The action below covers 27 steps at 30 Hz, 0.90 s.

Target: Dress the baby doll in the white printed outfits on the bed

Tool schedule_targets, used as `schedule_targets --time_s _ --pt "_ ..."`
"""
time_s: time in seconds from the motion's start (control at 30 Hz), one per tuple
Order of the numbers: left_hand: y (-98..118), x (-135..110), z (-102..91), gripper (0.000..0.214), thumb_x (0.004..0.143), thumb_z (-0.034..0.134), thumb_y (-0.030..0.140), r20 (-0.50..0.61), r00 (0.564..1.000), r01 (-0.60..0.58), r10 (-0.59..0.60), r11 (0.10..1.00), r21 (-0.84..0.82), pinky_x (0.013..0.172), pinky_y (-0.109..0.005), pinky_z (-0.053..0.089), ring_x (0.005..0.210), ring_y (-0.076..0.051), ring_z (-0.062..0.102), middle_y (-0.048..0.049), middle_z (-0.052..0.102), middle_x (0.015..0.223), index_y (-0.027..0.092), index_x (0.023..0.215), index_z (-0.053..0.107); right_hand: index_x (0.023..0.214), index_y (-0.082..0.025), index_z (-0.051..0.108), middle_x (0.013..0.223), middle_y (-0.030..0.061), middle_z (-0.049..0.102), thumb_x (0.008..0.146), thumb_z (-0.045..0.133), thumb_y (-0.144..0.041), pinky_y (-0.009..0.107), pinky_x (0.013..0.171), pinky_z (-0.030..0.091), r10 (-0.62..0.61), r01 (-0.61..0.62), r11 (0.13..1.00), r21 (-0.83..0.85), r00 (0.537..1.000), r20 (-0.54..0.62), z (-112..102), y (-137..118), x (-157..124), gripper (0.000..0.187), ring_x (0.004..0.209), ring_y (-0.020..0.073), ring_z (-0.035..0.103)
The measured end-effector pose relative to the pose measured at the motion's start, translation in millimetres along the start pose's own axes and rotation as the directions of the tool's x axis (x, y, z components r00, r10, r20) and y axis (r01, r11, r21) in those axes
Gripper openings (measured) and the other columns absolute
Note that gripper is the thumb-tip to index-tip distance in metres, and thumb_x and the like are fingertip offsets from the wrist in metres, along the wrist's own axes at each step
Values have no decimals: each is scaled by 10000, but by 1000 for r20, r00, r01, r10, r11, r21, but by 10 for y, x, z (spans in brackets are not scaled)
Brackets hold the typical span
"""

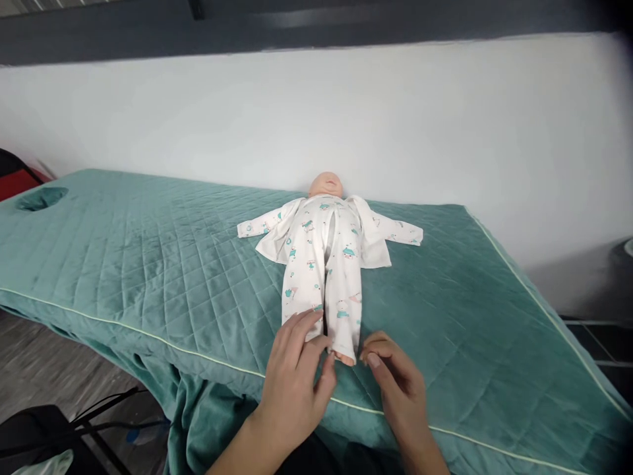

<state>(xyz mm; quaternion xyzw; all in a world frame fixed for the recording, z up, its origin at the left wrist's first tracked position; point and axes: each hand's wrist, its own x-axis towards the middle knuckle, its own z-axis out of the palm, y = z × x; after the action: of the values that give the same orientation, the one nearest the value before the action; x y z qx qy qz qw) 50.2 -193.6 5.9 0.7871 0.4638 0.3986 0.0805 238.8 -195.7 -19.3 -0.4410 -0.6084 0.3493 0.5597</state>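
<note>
A baby doll [326,185] lies on its back on a teal quilted massage table [148,264], its head towards the wall. It wears a white patterned sleepsuit [321,264], whose top lies spread open with the sleeves out to both sides. My left hand [294,379] rests on the cuff of the doll's left-side trouser leg, fingers stretched over the cloth and thumb pinching at the hem. My right hand [395,382] hovers just right of the other leg's foot, fingers curled together, touching or nearly touching the cuff.
A white wall [445,132] runs right behind the table. The table has a face hole [42,198] at its far left end. Black cables and a dark object [74,429] lie on the floor at lower left. A red item [14,181] shows at far left.
</note>
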Motion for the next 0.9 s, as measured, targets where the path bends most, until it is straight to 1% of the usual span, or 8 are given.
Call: schedule_targets --time_s 0.17,0.23,0.3,0.4,0.53,0.6,0.73,0.9 --pt "-241 -265 -45 457 906 473 21 -65 995 74 -76 996 -41 1064 -475 499 1336 -261 504 -143 521 1405 226 1314 497 842 -226 617 807 18 563 1003 500 -202 292 677 434 -35 33 997 -64 999 -28 -9 39 -33 200 766 157 555" --pt "-336 -370 -33 468 912 482 39 -74 986 144 -146 989 -30 1042 -472 510 1290 -254 532 -138 535 1364 231 1339 482 957 -240 631 958 50 608 978 539 -188 326 766 494 -77 73 984 -160 997 -24 17 0 -31 108 895 184 602" --pt "-403 -433 -1 428 925 511 86 -69 973 220 -220 975 -13 1012 -470 519 1233 -253 560 -132 555 1307 228 1328 490 1100 -261 615 1177 92 603 945 581 -174 383 878 531 -133 130 952 -278 991 5 82 -81 -8 181 1102 231 599" --pt "-462 -431 64 309 941 555 168 -67 960 273 -272 962 4 960 -461 514 1148 -255 586 -114 594 1209 217 1244 529 1196 -278 592 1375 106 545 920 567 -136 449 987 530 -175 222 852 -474 974 141 237 -228 69 311 1330 281 496" --pt "-516 -310 120 107 953 555 199 -55 957 287 -286 958 19 845 -414 476 967 -234 613 -59 645 1021 217 1058 559 1157 -229 610 1408 122 571 908 520 -107 596 1071 451 -140 283 640 -715 957 254 440 -311 192 292 1391 347 444" --pt "-531 -249 122 29 962 535 200 -54 944 325 -326 945 -26 787 -377 459 869 -210 604 -37 639 936 212 983 552 1096 -210 616 1405 137 582 904 529 -111 650 1059 431 -107 261 558 -788 964 244 508 -298 224 233 1393 384 441" --pt "-514 -190 90 68 986 507 229 -11 919 380 -394 895 -235 715 -313 458 771 -165 579 -14 610 866 209 926 532 1007 -211 625 1432 132 573 898 565 -123 703 1062 389 -83 251 460 -852 967 240 594 -264 235 153 1424 436 398" --pt "-485 -219 65 84 995 483 197 13 938 318 -345 850 -420 730 -287 476 792 -146 607 -11 636 875 211 943 548 973 -223 624 1402 102 597 943 515 -134 691 1076 374 -107 255 474 -843 967 232 610 -252 261 144 1438 416 390"
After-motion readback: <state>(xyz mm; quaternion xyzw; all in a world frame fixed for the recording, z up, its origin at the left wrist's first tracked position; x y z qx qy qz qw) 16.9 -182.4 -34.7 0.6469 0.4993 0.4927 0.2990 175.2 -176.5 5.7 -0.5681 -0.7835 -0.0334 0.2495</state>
